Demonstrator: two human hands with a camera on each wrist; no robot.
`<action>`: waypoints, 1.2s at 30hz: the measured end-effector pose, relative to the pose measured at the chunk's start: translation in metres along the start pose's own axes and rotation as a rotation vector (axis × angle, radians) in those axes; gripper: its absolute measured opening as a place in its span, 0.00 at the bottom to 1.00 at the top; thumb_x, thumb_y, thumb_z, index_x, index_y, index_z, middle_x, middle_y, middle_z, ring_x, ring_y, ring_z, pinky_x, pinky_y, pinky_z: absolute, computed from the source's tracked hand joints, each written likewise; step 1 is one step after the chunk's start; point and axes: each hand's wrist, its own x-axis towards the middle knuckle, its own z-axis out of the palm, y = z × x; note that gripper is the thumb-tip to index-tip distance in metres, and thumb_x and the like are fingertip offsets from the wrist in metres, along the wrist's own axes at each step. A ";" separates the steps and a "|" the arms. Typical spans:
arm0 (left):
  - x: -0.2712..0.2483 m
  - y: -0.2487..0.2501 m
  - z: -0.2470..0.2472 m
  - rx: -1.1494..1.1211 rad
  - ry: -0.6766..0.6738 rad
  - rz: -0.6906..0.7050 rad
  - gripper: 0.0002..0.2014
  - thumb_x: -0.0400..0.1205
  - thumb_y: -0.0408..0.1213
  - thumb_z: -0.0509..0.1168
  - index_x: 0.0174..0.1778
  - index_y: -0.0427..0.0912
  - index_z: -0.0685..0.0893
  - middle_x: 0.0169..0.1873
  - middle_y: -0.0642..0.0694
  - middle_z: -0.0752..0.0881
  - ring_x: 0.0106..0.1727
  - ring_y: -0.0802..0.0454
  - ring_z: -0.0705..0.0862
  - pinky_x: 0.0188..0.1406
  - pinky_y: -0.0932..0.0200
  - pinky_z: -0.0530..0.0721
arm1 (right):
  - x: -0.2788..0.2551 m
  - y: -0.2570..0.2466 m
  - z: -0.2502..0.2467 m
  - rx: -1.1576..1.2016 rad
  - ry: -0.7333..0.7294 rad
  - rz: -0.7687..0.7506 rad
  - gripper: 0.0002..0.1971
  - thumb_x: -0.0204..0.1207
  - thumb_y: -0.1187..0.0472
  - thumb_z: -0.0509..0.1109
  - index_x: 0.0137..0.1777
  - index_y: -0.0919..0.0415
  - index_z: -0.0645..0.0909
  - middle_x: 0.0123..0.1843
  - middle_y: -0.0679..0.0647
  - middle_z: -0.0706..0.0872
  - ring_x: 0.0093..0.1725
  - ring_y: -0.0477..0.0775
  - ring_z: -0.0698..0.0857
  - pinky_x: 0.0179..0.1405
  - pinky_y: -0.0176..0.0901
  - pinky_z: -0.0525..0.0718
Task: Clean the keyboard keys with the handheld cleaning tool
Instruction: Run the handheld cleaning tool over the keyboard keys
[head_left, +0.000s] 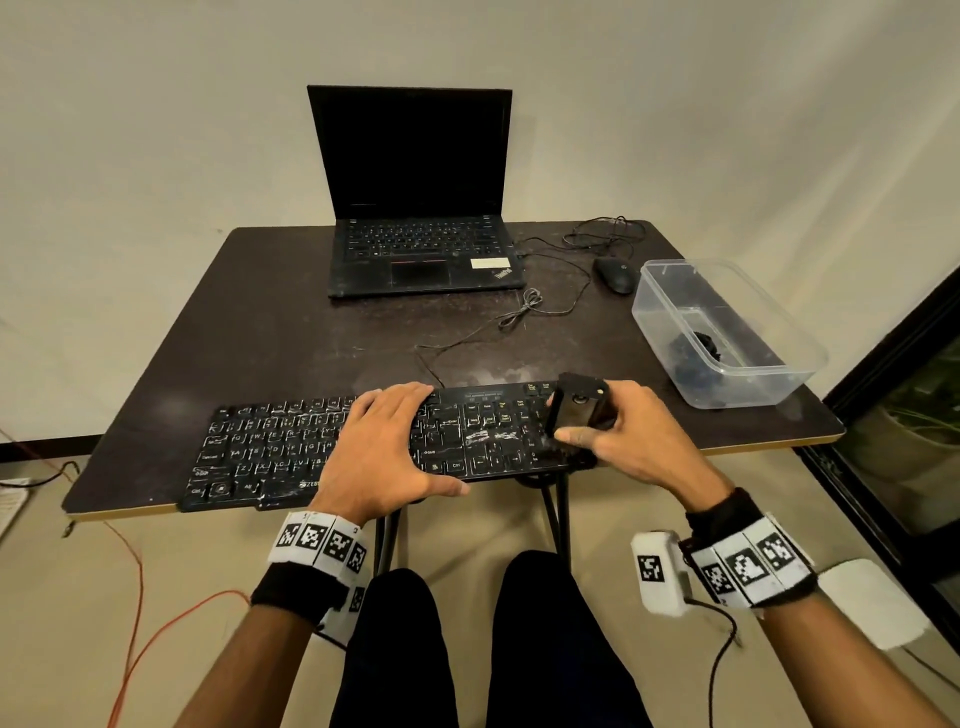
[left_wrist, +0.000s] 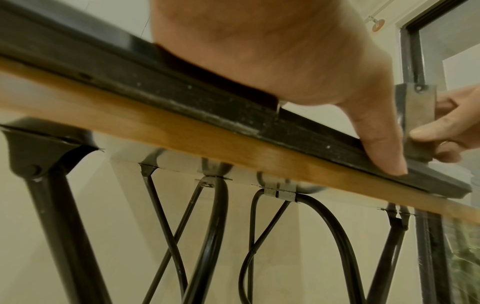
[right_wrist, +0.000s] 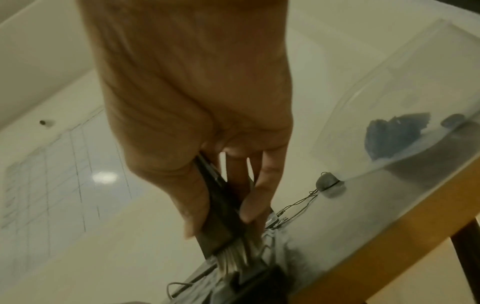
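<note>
A black keyboard (head_left: 270, 452) with white dusty smears lies along the table's near edge. My left hand (head_left: 387, 447) rests flat on its middle, fingers spread, thumb hooked over the front edge (left_wrist: 384, 144). My right hand (head_left: 618, 431) grips a black handheld cleaning brush (head_left: 576, 410) upright over the keyboard's right end, by the number pad. In the right wrist view the brush (right_wrist: 223, 222) is pinched between thumb and fingers, its pale bristles (right_wrist: 233, 261) touching the keys. The left wrist view shows the brush (left_wrist: 418, 123) from the side.
An open black laptop (head_left: 415, 208) stands at the table's back. A black mouse (head_left: 615, 275) and loose cables (head_left: 530, 306) lie right of it. A clear plastic tub (head_left: 727, 332) holding dark items sits at the right edge. The dark table (head_left: 249, 353) ends just under the keyboard.
</note>
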 end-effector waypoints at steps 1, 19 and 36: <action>0.000 0.000 0.000 0.001 -0.001 0.000 0.65 0.55 0.87 0.69 0.85 0.52 0.69 0.81 0.56 0.75 0.82 0.54 0.71 0.91 0.49 0.56 | 0.001 0.001 -0.001 -0.006 0.027 0.011 0.16 0.71 0.50 0.86 0.58 0.46 0.92 0.50 0.41 0.96 0.53 0.49 0.93 0.62 0.54 0.90; -0.002 0.003 -0.002 -0.013 0.010 0.005 0.65 0.55 0.87 0.68 0.85 0.51 0.70 0.82 0.56 0.75 0.83 0.55 0.69 0.90 0.56 0.51 | 0.008 0.007 -0.004 0.035 0.008 0.053 0.16 0.69 0.47 0.86 0.55 0.48 0.91 0.50 0.43 0.96 0.54 0.49 0.93 0.63 0.56 0.90; -0.002 0.003 -0.003 -0.007 0.006 0.006 0.66 0.56 0.87 0.69 0.86 0.50 0.69 0.83 0.56 0.74 0.84 0.56 0.68 0.91 0.55 0.50 | 0.019 0.008 -0.016 0.185 -0.214 0.014 0.14 0.78 0.62 0.84 0.63 0.54 0.91 0.48 0.46 0.96 0.44 0.39 0.92 0.47 0.44 0.91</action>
